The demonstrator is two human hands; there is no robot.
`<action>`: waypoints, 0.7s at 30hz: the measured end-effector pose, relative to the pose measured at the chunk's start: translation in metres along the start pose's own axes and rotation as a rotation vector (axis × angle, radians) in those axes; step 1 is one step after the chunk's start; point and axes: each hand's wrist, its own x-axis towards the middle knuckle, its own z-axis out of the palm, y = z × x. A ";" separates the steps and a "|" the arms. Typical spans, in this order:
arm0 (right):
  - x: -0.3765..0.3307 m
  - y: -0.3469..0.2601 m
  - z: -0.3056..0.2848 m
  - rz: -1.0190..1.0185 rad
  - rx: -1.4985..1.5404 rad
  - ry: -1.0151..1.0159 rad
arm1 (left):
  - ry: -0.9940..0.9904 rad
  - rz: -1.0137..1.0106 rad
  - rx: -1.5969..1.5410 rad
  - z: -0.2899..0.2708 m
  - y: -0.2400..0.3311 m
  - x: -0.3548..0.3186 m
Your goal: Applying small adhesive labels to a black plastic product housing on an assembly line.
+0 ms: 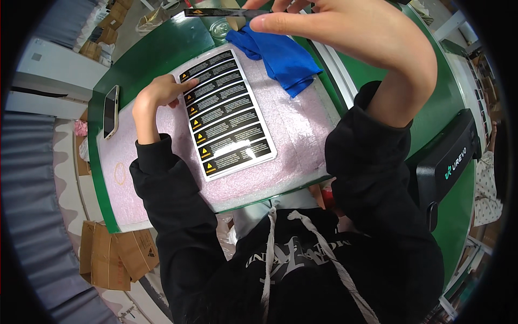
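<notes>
The right hand [345, 28] grasps a narrow black label [218, 13] between thumb and fingers beyond the blue cloth [280, 59]; the left hand [158, 93], loosely curled and unclenched, touches the left edge of the label sheet [226, 114], which lies on a pink padded mat [302, 143] atop the green counter [135, 60]

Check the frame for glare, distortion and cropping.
Head view: glare washes over the lower rows of the label sheet and whitens the mat to its right; head view: fisheye bends the green table's edges, and the corners fall to black; head view: the right hand is cropped by the top edge.
</notes>
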 end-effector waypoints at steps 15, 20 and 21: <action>-0.001 -0.010 -0.006 0.118 -0.006 -0.093 | -0.107 -0.048 -0.095 0.002 0.010 -0.009; 0.003 0.004 -0.004 0.025 0.041 -0.082 | -0.107 -0.027 -0.113 0.003 0.008 -0.006; 0.001 0.003 -0.003 0.023 0.055 -0.090 | -0.114 -0.039 -0.105 0.003 0.008 -0.005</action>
